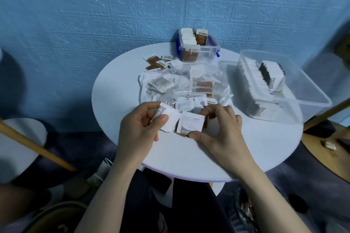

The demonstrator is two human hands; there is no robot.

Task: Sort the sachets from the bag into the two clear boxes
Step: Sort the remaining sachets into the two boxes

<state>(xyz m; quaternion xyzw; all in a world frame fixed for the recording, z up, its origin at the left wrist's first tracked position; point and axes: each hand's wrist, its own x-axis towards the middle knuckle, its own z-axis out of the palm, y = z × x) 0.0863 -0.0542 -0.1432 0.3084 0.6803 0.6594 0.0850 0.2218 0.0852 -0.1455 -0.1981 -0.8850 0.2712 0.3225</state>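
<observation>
On the round white table (189, 161) lies a clear plastic bag (181, 85) with several white and brown sachets in it and spilling from it. My left hand (140, 128) grips a small stack of white sachets (168, 117) between thumb and fingers. My right hand (219, 128) pinches another white sachet (191, 123) by its edges, just above the table's near half. A small clear box with blue clips (204, 55) at the back holds brown and white sachets standing upright. A larger clear box (295, 100) at the right holds rows of dark and white sachets.
Several loose brown and white sachets (159, 62) lie at the back left of the table. A blue textured wall stands close behind. Wooden poles (36, 147) slant at both sides. A second white round surface (19, 142) is at the left.
</observation>
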